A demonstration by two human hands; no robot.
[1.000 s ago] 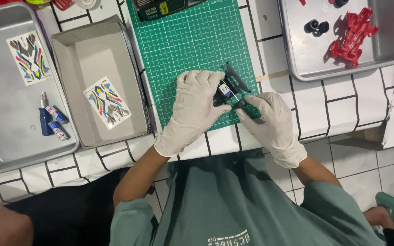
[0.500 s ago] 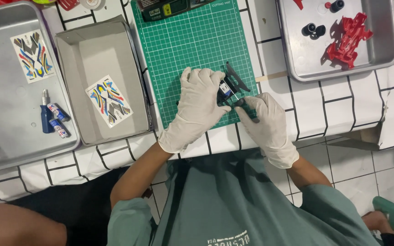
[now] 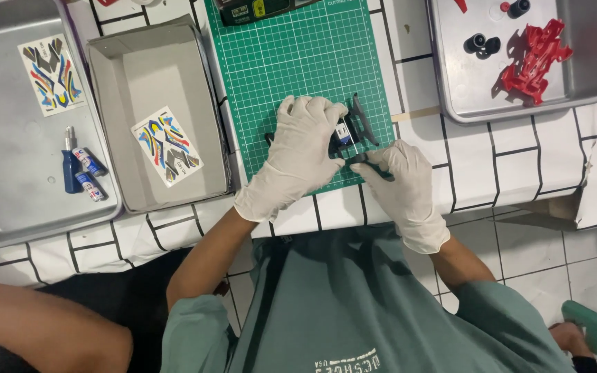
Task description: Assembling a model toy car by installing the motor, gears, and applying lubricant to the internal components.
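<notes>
On green cutting mat [image 3: 291, 62], desk centre: left hand [image 3: 302, 148] clamps small black chassis [image 3: 345, 132] flat, steadying it; right hand [image 3: 399, 181] pinches its dark end piece [image 3: 362, 158], fingers closed.

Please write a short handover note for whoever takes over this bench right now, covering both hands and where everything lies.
Left hand, gloved, presses down on a small dark chassis on the green cutting mat.
Right hand, gloved, grips a dark tool or part at the chassis's near edge; I cannot tell which.
Right tray: red body shell and black wheels, not fitted.
Grey box: one sticker sheet, unused.
Left tray: second sticker sheet, blue screwdriver, two small batteries.
</notes>
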